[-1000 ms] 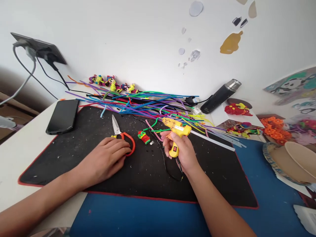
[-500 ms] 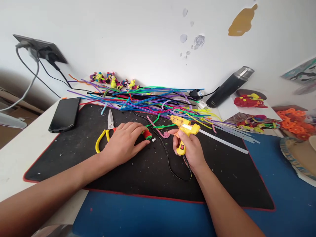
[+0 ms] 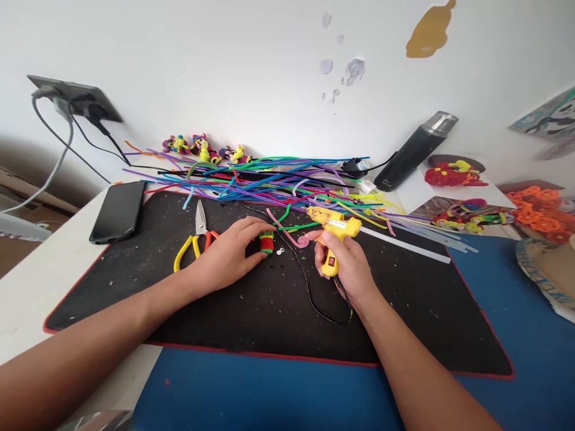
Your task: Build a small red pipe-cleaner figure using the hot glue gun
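Note:
My left hand (image 3: 236,246) has its thumb and fingers closed around a small red and green pipe-cleaner roll (image 3: 266,242) on the black mat. My right hand (image 3: 353,263) grips a yellow hot glue gun (image 3: 335,224) by its handle, nozzle pointing left. A clear glue stick (image 3: 404,244) juts from the gun's back. Between the hands lies a pink pipe cleaner (image 3: 283,228) with a coiled end, beside small white discs (image 3: 280,251). Scissors (image 3: 196,239) with yellow and orange handles lie left of my left hand, the blades partly apart.
Loose pipe cleaners (image 3: 269,179) cover the back of the mat (image 3: 269,323). A phone (image 3: 117,212) lies at left, and a dark flask (image 3: 415,151) leans at back right. Small colourful figures (image 3: 202,148) sit by the wall. The gun's black cord (image 3: 309,299) loops across the mat.
The left hand's grip has shifted, so more of the red and green roll shows, now standing more upright. The glue gun stays in the right hand, and the camera view has shifted slightly.

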`<state>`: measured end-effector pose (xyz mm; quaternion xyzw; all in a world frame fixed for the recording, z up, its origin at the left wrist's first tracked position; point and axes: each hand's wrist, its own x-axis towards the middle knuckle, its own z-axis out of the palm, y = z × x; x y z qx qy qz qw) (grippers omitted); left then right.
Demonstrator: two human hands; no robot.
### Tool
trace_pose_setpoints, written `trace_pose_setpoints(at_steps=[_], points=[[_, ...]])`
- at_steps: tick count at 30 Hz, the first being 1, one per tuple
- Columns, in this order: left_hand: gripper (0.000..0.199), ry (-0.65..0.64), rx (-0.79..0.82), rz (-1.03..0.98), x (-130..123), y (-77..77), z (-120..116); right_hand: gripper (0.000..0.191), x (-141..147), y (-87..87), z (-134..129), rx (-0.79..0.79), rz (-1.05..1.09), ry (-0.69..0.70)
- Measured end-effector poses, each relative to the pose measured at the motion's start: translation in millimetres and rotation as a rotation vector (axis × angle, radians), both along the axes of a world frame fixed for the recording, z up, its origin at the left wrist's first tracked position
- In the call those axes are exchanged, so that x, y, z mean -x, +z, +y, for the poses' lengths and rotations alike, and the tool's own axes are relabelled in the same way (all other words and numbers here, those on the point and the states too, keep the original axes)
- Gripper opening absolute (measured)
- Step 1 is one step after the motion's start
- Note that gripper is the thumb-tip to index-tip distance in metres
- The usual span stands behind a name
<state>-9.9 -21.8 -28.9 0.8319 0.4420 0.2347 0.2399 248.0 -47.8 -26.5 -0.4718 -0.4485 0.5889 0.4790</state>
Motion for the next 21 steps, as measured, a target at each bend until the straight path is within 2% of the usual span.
trace_pose_setpoints(at_steps=[6, 21], points=[[0.056, 0.015, 0.090, -0.055, 0.0, 0.3, -1.5, 0.048, -1.0, -1.7, 0.7, 0.011, 0.010, -0.015], [0.053, -0.012, 0.061, -0.096, 3.1, -6.4, -2.0, 0.048, -0.6, -1.3, -0.7, 0.041, 0.008, -0.020]])
